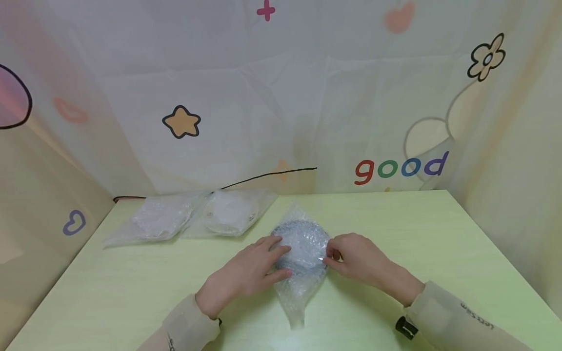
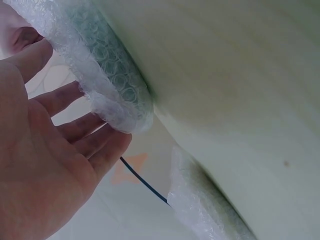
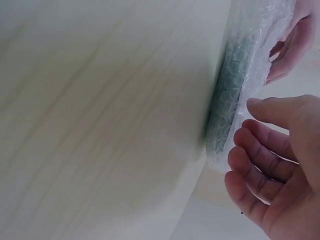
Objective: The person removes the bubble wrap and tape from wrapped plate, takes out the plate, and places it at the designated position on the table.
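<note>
A round package in bubble wrap (image 1: 303, 243) lies on the table in front of me, its wrap drawn out to points at the far and near ends. My left hand (image 1: 250, 265) rests on its left side with fingers spread. In the left wrist view, those fingers (image 2: 65, 100) look nearly straight along the wrap's edge. At the right edge, my right hand (image 1: 357, 258) pinches a small shiny flap of the wrap between thumb and forefinger. The right wrist view shows the right fingers (image 3: 260, 165) curled, with the thumb close against the wrap.
Two more wrapped packages, one at the back left (image 1: 162, 217) and one beside it (image 1: 232, 212), lie along the table's far edge. A printed curtain (image 1: 272, 107) hangs behind and at both sides of the pale green table (image 1: 417, 229).
</note>
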`<state>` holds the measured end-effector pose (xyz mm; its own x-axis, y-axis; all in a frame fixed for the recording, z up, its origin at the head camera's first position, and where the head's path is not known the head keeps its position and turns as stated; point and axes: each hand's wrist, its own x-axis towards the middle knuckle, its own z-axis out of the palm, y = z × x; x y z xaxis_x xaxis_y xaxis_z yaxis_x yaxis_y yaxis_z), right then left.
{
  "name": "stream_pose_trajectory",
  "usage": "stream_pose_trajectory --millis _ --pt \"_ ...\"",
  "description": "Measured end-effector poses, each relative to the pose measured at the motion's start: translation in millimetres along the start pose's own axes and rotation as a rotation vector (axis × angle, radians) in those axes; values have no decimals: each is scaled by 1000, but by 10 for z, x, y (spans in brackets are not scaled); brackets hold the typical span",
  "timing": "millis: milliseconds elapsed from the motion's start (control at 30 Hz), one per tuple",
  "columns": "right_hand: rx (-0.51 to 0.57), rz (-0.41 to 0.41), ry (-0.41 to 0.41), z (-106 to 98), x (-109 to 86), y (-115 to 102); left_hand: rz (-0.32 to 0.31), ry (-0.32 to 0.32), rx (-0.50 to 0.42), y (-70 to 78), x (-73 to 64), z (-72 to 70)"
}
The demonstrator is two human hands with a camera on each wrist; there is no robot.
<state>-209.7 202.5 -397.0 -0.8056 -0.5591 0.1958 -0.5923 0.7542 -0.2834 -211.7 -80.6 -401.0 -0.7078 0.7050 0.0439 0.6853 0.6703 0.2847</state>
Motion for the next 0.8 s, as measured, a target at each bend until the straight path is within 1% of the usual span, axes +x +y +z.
stream_pose_trajectory --millis 300,533,667,800 --pt "32 84 -16 -1 -19 -25 0 -4 -12 11 0 -10" --pt "49 88 17 35 -36 -16 -7 -10 -37 5 5 12" --pt "68 91 31 62 -35 -14 3 -13 -27 1 0 19" --pt "94 94 28 72 -25 -20 6 -28 -15 5 -4 20"
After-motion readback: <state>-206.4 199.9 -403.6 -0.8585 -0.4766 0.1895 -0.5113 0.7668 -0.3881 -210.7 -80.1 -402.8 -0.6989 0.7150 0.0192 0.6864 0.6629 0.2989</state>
